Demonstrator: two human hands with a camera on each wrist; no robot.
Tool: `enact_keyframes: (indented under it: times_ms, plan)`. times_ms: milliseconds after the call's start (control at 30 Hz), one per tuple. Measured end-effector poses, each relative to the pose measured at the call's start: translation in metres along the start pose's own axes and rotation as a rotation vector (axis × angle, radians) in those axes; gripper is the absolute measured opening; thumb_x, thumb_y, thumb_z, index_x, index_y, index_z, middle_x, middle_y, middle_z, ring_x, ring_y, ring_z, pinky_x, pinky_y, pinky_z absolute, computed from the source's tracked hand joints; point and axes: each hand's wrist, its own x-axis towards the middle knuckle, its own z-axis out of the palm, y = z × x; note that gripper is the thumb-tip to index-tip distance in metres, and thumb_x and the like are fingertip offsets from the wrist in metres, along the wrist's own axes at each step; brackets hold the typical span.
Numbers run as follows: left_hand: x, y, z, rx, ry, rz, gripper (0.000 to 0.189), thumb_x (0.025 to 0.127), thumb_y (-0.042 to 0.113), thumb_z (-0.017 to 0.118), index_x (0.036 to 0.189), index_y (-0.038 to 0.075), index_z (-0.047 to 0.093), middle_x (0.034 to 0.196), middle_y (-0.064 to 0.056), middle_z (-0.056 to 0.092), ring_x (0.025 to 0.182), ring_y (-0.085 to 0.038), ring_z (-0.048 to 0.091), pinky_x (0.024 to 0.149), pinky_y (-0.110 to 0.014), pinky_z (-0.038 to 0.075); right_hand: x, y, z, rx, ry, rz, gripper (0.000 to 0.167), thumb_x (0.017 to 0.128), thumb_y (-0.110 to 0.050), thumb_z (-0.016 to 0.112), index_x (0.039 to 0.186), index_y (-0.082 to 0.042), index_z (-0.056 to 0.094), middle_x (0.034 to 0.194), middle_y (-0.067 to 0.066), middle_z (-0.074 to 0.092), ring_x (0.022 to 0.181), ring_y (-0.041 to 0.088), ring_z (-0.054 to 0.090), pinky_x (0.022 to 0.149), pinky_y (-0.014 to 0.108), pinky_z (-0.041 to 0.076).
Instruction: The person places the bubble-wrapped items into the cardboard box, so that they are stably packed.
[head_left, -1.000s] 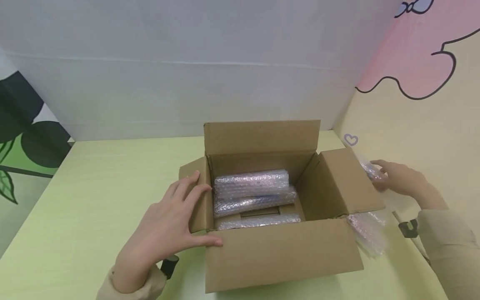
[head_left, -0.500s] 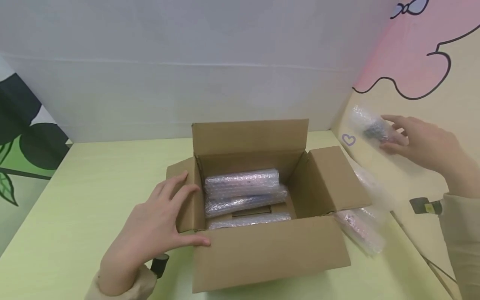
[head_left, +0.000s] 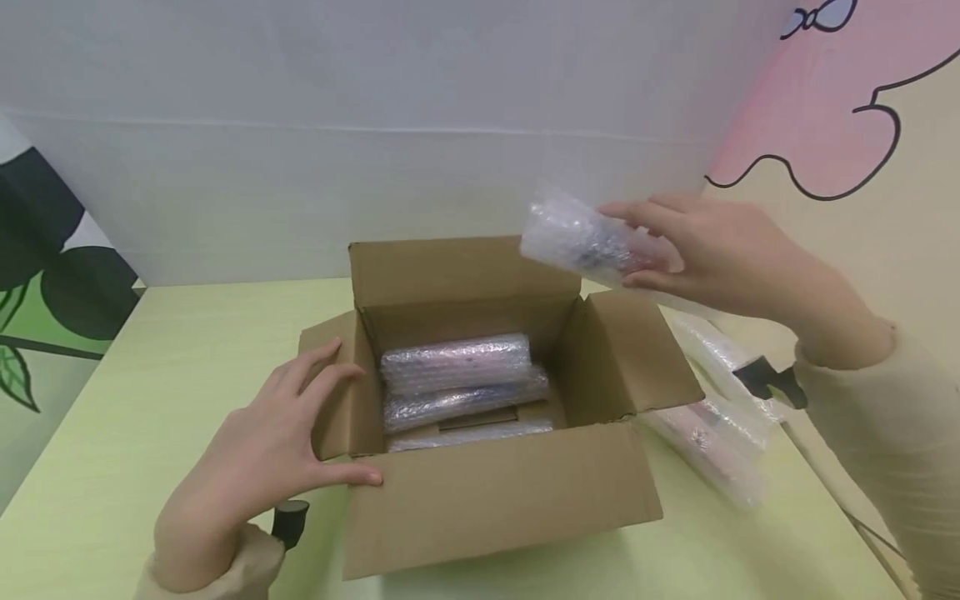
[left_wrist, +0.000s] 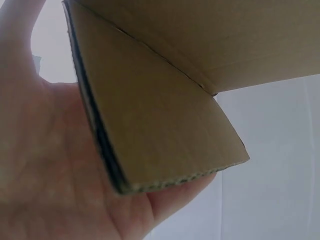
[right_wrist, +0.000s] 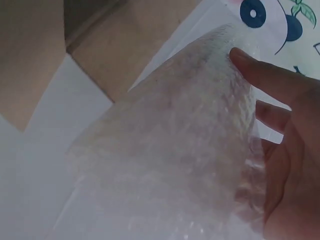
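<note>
An open cardboard box point(head_left: 502, 492) stands on the table with its flaps folded out. My left hand point(head_left: 255, 442) holds its left side, fingers over the left flap point(left_wrist: 160, 115) and thumb on the front flap. Above the rear right of the box, my right hand point(head_left: 720, 258) grips a bubble-wrapped item point(head_left: 573, 237) between thumb and fingers. Through the plastic of this item, pinkish and dark patches show; what it contains cannot be made out. Inside the box lie several bubble-wrapped packages point(head_left: 457, 358), toward its left side.
More bubble-wrapped packages point(head_left: 708, 442) lie on the table right of the box, partly hidden by its right flap point(head_left: 641, 346). The pale green table point(head_left: 187, 358) meets a white backdrop point(head_left: 300, 200) behind, with a printed wall point(head_left: 915, 275) at right.
My right hand has lifted the bubble-wrapped item from behind the right flap and carried it left toward the box. The box has slid left together with my left hand.
</note>
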Motion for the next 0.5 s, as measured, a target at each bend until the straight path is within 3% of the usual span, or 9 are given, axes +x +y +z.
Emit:
enact_keyframes:
  times_ms: [233, 500]
  plan:
    - [-0.001, -0.007, -0.004, -0.020, -0.003, -0.030, 0.100, 0.055, 0.084, 0.067, 0.132, 0.022, 0.048, 0.154, -0.010, 0.031, 0.132, -0.040, 0.037, 0.058, -0.053, 0.049, 0.029, -0.045, 0.016, 0.052, -0.114, -0.146, 0.064, 0.080, -0.032, 0.078, 0.139, -0.024, 0.052, 0.109, 0.001, 0.066, 0.070, 0.011, 0.059, 0.052, 0.028, 0.044]
    - [0.003, -0.011, -0.005, -0.039, -0.007, -0.029, 0.099, 0.058, 0.080, 0.070, 0.133, 0.021, 0.046, 0.154, -0.011, 0.030, 0.134, -0.041, 0.035, 0.062, -0.056, 0.050, 0.047, -0.070, 0.048, -0.005, -0.197, -0.258, 0.063, 0.078, -0.036, 0.079, 0.135, -0.021, 0.055, 0.099, 0.000, 0.066, 0.074, 0.015, 0.060, 0.047, 0.027, 0.041]
